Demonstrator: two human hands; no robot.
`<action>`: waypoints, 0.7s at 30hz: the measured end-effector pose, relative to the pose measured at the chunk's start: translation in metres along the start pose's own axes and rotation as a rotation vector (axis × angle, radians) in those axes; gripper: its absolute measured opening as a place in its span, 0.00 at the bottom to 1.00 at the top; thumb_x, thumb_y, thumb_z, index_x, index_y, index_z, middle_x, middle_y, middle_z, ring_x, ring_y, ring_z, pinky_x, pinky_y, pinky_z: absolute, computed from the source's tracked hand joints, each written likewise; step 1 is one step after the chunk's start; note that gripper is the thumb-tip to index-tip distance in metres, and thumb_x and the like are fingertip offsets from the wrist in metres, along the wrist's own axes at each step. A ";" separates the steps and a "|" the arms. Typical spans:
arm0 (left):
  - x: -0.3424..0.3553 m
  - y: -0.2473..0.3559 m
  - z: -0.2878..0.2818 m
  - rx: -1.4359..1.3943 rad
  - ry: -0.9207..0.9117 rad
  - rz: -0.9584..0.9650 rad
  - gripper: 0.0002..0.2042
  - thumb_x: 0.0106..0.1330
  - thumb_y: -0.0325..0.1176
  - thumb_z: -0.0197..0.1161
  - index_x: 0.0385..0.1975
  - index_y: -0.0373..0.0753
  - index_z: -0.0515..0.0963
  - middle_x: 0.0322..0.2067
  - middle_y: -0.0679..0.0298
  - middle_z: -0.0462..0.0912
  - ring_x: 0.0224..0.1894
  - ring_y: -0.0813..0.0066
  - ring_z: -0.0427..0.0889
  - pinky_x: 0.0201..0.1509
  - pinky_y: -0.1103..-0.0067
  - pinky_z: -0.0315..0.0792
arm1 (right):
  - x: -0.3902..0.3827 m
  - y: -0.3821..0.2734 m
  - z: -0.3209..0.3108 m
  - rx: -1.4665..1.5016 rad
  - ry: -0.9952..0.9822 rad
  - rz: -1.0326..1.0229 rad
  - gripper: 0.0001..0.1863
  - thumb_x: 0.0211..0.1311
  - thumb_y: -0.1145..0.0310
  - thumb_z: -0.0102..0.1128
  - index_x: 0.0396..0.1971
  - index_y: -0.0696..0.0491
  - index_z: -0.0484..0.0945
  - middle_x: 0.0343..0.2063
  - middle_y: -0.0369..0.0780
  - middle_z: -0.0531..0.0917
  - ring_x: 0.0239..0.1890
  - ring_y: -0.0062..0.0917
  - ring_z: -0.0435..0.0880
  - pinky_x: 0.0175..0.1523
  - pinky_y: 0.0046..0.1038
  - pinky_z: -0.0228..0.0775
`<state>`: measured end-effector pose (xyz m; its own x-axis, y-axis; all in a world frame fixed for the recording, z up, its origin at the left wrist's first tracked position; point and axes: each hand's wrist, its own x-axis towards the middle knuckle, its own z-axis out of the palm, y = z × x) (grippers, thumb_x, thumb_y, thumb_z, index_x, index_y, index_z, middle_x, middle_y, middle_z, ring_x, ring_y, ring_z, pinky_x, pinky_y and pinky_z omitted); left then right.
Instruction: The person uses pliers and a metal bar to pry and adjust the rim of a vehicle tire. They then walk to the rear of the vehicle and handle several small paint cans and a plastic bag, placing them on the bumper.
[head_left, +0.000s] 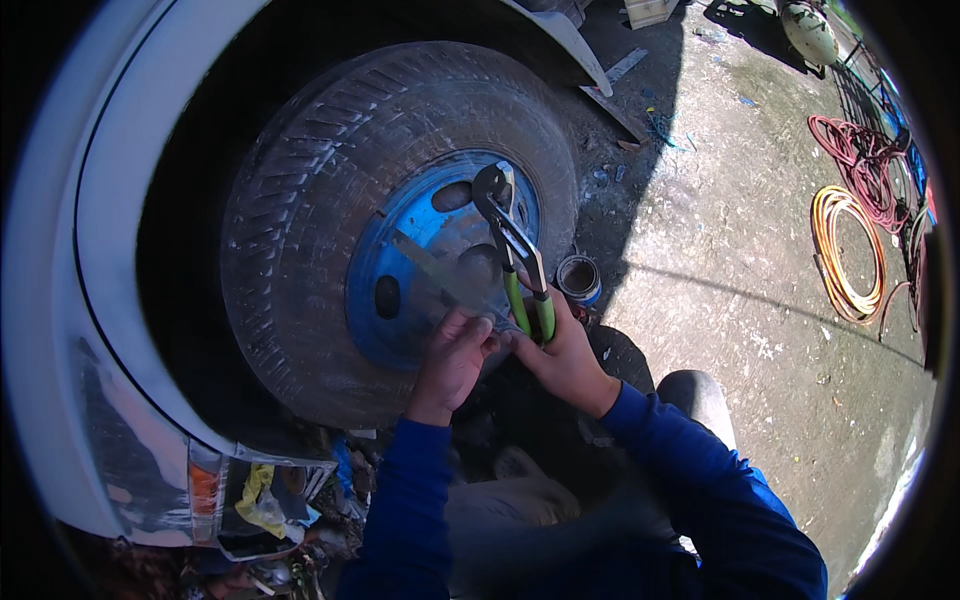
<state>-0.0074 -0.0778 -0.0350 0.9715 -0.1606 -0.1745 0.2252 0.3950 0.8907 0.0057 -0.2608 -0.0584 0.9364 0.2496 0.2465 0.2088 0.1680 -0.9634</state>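
Note:
My left hand [455, 365], fingers pinched, holds a thin, flat, greyish strip [435, 270] that angles up-left across the blue wheel rim [385, 230]. My right hand [565, 355] grips green-handled slip-joint pliers [520, 250], held upright with their dark jaws at the top, over the rim. The fingertips of my right hand also meet the strip's lower end beside my left hand; whether they grip it is unclear. Behind both hands stands a large, dusty tyre [280, 260] inside a vehicle's wheel arch.
A white body panel [95, 220] curves round the left. A round tin [578, 280] sits right of the tyre. Coiled orange hose [840, 250] and dark red hose [860, 170] lie on the concrete at right, with a cylinder [808, 30] beyond. Debris [355, 480] lies under the vehicle.

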 end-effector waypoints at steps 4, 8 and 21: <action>0.000 0.026 0.011 -0.025 0.134 0.120 0.07 0.72 0.27 0.58 0.47 0.43 0.76 0.43 0.69 0.81 0.45 0.80 0.78 0.51 0.78 0.73 | 0.000 -0.008 -0.011 0.002 -0.090 0.060 0.38 0.61 0.74 0.64 0.70 0.56 0.58 0.59 0.48 0.75 0.62 0.34 0.76 0.65 0.32 0.65; -0.008 0.043 -0.007 0.069 0.315 0.312 0.07 0.72 0.27 0.59 0.47 0.38 0.76 0.44 0.66 0.81 0.44 0.78 0.80 0.49 0.78 0.76 | -0.001 0.001 -0.011 0.019 -0.136 0.075 0.37 0.62 0.72 0.65 0.69 0.56 0.59 0.57 0.46 0.77 0.60 0.30 0.76 0.65 0.31 0.64; -0.046 0.056 0.036 0.568 0.020 0.528 0.06 0.70 0.20 0.58 0.43 0.35 0.78 0.45 0.61 0.79 0.49 0.78 0.78 0.54 0.79 0.72 | 0.007 0.034 -0.014 0.157 -0.074 0.153 0.37 0.62 0.75 0.67 0.69 0.55 0.60 0.38 0.36 0.81 0.43 0.18 0.80 0.52 0.23 0.72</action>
<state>-0.0419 -0.0810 0.0385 0.9418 -0.0611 0.3304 -0.3354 -0.1108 0.9355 0.0237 -0.2664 -0.0907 0.9295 0.3517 0.1113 0.0143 0.2673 -0.9635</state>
